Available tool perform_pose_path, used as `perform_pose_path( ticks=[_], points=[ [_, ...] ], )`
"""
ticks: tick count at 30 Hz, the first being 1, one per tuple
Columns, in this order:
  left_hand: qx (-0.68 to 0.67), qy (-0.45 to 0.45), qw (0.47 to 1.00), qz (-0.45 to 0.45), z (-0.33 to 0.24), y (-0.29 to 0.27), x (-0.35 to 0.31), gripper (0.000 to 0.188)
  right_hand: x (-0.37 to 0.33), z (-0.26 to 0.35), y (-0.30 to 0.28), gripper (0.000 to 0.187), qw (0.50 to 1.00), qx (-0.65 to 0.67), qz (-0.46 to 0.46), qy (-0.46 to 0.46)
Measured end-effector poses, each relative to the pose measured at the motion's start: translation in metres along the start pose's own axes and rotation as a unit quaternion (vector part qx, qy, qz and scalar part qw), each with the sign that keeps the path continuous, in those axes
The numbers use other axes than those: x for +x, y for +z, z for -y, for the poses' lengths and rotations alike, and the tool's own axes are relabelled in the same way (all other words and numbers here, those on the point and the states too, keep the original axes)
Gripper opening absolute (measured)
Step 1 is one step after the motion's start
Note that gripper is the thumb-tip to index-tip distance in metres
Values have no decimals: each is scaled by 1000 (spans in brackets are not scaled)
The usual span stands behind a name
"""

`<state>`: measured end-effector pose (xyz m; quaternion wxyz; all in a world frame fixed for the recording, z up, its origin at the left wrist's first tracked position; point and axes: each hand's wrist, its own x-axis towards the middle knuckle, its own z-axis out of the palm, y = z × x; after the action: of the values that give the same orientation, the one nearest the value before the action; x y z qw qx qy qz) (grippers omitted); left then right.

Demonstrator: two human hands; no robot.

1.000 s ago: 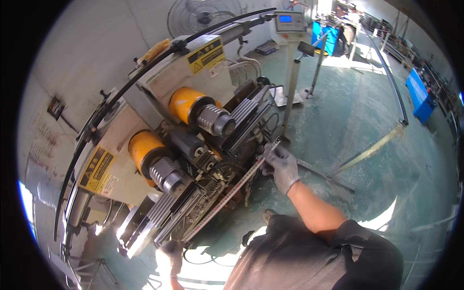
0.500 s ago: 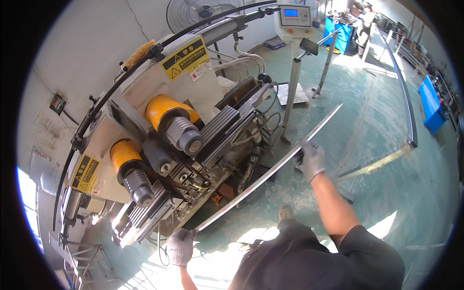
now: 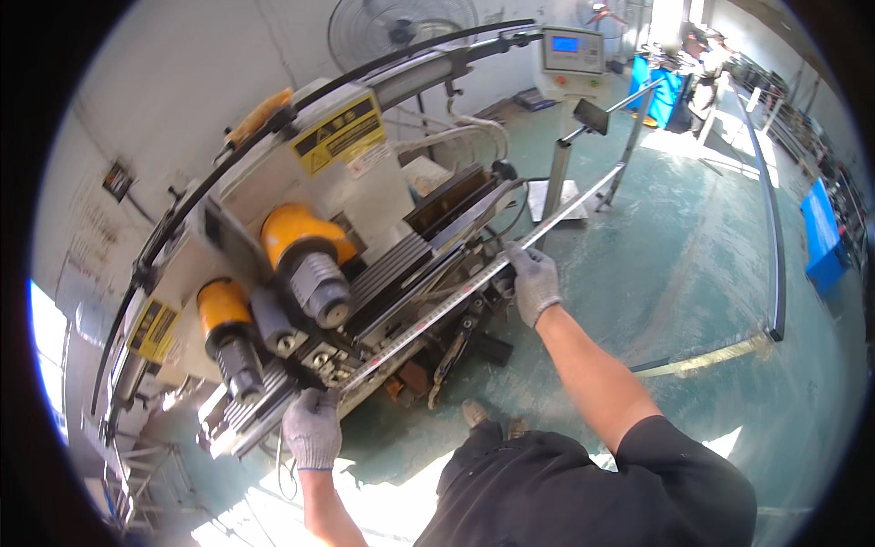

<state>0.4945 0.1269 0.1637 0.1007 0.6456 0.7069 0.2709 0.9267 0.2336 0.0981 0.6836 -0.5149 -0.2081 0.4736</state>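
Observation:
A long, thin, pale metal profile (image 3: 428, 320) with red marks along its face slants across the view, from lower left to upper right. My left hand (image 3: 313, 428), in a grey knit glove, is closed round its lower end. Farther up the length, my gloved right hand (image 3: 536, 284) grips it with the fingers wrapped over the edge. Its far end reaches past the stand of the control box. The profile hangs in front of the machine bed (image 3: 392, 273); whether it touches the bed I cannot tell. Two motor heads, an upper yellow one (image 3: 301, 232) and a lower yellow one (image 3: 221, 305), sit just beyond.
A control box (image 3: 572, 55) with a blue screen stands on a post beyond the bed. On the right, a dark long bar (image 3: 770, 237) runs along a support frame (image 3: 706, 356). A blue cart (image 3: 820, 232) stands at far right. Another person (image 3: 706, 77) works in the background.
Both hands have carried the profile up and left, closer to the machine bed. My right hand has moved farther than the left. The head view has shifted slightly.

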Motion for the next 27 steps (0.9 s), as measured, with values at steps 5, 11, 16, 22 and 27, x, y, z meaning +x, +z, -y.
perform_pose_path(
  ticks=[5,11,16,22,27],
  points=[
    [-64,-22,997,24,15,21,38,28,51,6,15,35,999,-47,-8,20],
    [-60,-14,998,1,23,48,64,33,119,19,21,35,995,-93,-25,12],
    [-11,-2,1000,-16,10,50,89,42,177,15,6,33,983,-167,-57,-39],
    [32,-15,997,-74,-21,66,88,41,221,7,-8,34,989,-146,-35,2],
    [104,-78,986,-106,-40,81,86,38,229,-1,-9,35,995,-94,-11,15]
  ],
)
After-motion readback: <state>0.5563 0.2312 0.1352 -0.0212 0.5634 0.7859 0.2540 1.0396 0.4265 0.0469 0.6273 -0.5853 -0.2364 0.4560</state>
